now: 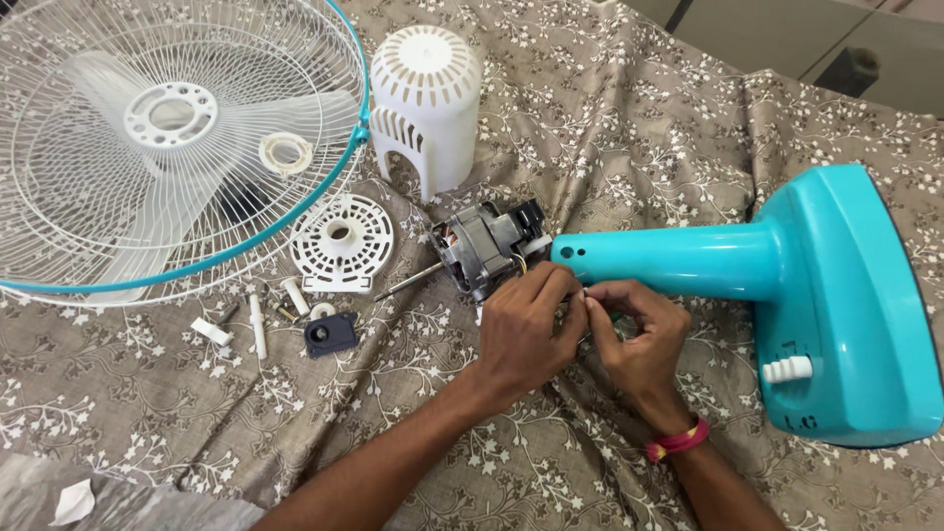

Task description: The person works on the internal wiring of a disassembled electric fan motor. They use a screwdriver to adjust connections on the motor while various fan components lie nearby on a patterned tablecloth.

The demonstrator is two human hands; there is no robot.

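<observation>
A turquoise fan stand (747, 261) lies on its side on a patterned cloth, its neck pointing left. A bare grey motor (479, 251) with a steel shaft sits at the neck's end. My left hand (526, 329) and my right hand (634, 339) meet just below that joint, fingers pinched together on a small white part that is mostly hidden. A red thread band is on my right wrist.
A white wire fan guard (59, 211) with a teal rim lies at top left over a translucent blade. A white vented motor cover (425, 103), a round white plate (342, 241), a small dark part (329, 334) and several loose white pieces and screws lie on the brown floral cloth (610, 118).
</observation>
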